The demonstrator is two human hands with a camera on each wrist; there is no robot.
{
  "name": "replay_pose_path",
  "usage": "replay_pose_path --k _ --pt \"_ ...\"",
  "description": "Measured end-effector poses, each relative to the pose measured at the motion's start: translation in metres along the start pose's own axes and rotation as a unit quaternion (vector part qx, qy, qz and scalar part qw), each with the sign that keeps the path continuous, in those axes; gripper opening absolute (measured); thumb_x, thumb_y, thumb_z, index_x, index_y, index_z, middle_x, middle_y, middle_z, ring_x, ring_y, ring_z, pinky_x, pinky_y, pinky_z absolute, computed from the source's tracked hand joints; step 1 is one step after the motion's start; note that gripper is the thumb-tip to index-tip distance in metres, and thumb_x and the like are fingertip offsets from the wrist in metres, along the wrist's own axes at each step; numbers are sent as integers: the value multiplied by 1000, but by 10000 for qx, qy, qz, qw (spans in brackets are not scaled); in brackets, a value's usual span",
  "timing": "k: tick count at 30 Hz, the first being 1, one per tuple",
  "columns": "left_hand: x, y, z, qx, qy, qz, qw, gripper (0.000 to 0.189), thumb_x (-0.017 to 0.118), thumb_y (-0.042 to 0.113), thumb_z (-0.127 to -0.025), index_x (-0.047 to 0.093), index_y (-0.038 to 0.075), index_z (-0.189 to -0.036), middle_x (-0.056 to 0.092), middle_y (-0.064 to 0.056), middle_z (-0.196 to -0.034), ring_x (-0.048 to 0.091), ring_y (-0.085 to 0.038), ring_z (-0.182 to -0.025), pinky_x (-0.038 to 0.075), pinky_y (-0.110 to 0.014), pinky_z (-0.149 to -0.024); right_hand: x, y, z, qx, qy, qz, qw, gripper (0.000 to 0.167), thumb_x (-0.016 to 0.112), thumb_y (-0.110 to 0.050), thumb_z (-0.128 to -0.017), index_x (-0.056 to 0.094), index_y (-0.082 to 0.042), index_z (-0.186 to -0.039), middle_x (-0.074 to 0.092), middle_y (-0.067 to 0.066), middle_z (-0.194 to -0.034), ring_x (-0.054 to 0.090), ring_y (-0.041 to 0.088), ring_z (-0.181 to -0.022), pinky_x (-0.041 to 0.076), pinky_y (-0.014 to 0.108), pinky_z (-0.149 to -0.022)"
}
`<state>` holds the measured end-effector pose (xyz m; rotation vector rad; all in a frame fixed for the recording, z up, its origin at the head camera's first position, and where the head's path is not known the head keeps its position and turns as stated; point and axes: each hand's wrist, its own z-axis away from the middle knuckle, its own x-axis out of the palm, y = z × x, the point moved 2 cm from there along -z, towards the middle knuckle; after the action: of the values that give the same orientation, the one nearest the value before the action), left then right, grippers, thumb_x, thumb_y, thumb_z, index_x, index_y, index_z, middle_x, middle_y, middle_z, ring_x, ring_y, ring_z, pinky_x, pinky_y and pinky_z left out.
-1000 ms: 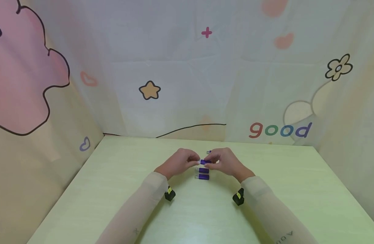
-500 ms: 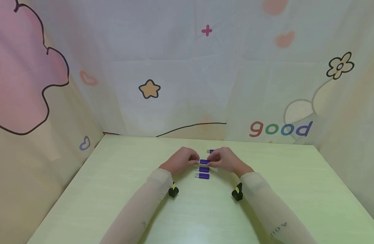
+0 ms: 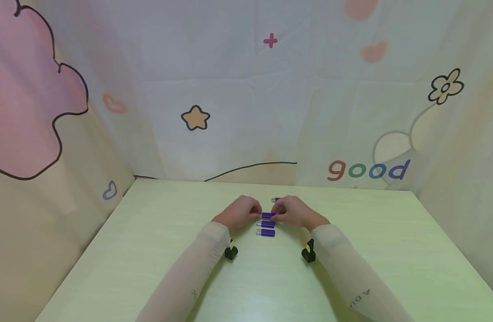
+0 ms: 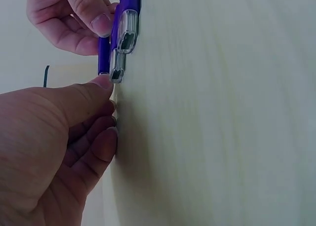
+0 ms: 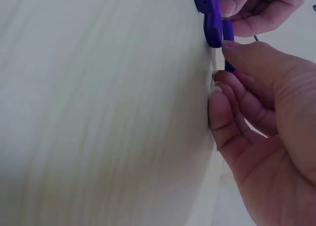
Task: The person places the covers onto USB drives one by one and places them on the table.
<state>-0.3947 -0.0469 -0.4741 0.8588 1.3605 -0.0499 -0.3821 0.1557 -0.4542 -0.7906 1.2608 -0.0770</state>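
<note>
My left hand (image 3: pixel 239 213), a drive (image 3: pixel 267 215), my right hand (image 3: pixel 296 212).
Left pinches its nine o'clock end; a second drive (image 3: pixel 267 224) and third drive (image 3: pixel 267 233) lie toward six, a fourth drive (image 3: pixel 276 200), partly hidden, toward one; right pinches its three o'clock end.

A hand could slide over the table (image 3: pixel 125 250) at the lower left, at the lower right, or up the bottom middle between the two black boxes (image 3: pixel 231 253) at the wrists. In the middle of the frame, the left hand (image 3: pixel 239 212) and the right hand (image 3: pixel 295 211) fence in the held purple stick (image 3: pixel 267 215), with two more purple sticks (image 3: pixel 268 233) close below it. Higher up, a cloth wall (image 3: pixel 238 94) stops the way.
</note>
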Motion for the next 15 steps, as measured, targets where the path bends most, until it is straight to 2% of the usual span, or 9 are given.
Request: replay_pose_path --k 7,15 --pt "-1 5 2 63 -57 -121 9999 9 72 15 -96 77 10 -102 73 1 -97 62 -11 -89 55 -31 -89 0 1 -3 72 -48 -49 10000 9 79 -17 -90 78 -12 -98 76 -2 -90 66 11 -83 57 33 -88" --pt "-1 4 1 -27 -91 -148 9998 11 73 15 -96 77 10 -105 74 0 -100 62 -13 -92 55 -32 -92 1 5 -6 134 -14 -120 9998 7 81 -14 -88 79 -12 -95 75 -3 -85 65 11 -79 56 31 -84"
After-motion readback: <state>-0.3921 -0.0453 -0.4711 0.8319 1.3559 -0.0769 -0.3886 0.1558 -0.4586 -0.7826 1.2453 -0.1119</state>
